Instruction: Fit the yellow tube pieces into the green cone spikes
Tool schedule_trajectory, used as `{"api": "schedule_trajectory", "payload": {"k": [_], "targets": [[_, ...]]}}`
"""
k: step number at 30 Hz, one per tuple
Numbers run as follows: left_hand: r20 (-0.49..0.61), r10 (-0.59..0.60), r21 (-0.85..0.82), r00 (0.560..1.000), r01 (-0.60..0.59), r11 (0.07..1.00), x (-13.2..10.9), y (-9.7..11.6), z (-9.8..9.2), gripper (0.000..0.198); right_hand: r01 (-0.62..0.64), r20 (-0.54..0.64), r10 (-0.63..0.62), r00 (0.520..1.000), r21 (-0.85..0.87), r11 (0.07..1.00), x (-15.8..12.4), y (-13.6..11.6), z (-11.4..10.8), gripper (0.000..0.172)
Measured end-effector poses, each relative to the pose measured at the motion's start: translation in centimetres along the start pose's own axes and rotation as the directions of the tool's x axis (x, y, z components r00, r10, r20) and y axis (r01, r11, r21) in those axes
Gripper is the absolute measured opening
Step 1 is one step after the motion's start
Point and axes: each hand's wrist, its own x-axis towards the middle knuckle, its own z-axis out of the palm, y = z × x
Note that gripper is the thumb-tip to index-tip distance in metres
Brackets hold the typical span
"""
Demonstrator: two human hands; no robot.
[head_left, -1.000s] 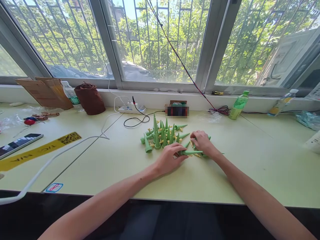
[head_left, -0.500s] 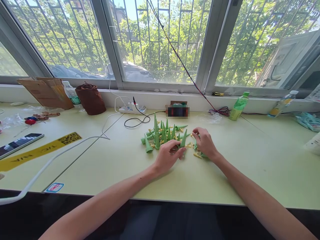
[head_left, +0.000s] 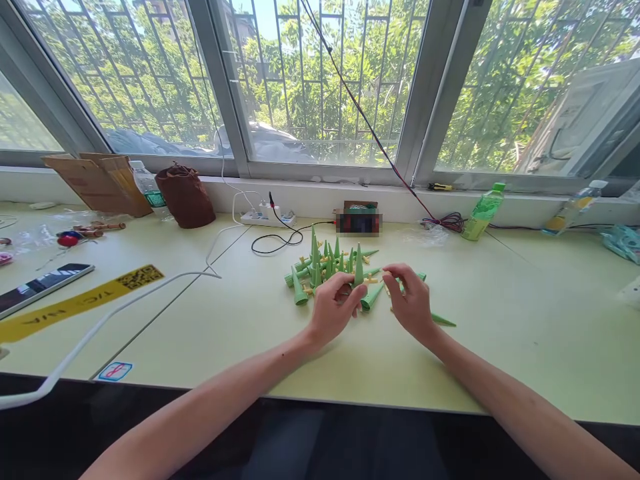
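Note:
A cluster of green plastic cones point(head_left: 320, 270) with small yellow pieces stands and lies on the pale green table point(head_left: 260, 327). My left hand point(head_left: 333, 308) grips one upright green cone point(head_left: 359, 267) at its base, at the near right edge of the cluster. My right hand point(head_left: 413, 303) hovers just to the right, thumb and forefinger pinched on something small that I cannot make out. Another cone point(head_left: 373, 297) lies between the hands, and one more point(head_left: 443, 321) lies flat by my right wrist.
A power strip point(head_left: 265, 217) with black and white cables sits at the back. A brown pouch point(head_left: 185, 197), cardboard point(head_left: 97, 181) and a water bottle stand back left. A phone point(head_left: 43, 283) and yellow strip point(head_left: 75, 303) lie left. A green bottle point(head_left: 483, 210) stands back right.
My left hand turned the cone from lying flat to standing upright. My right hand lifted off the pile and drew slightly nearer, uncovering a cone lying by the wrist.

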Motion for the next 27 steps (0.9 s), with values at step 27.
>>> {"api": "schedule_trajectory", "payload": {"k": [27], "targets": [[0.017, 0.038, -0.022, 0.999, -0.038, 0.999, 0.18, 0.21, -0.23, 0.027, 0.007, 0.087, -0.02, 0.996, 0.157, 0.988, -0.46, 0.2, 0.38, 0.009]]}}
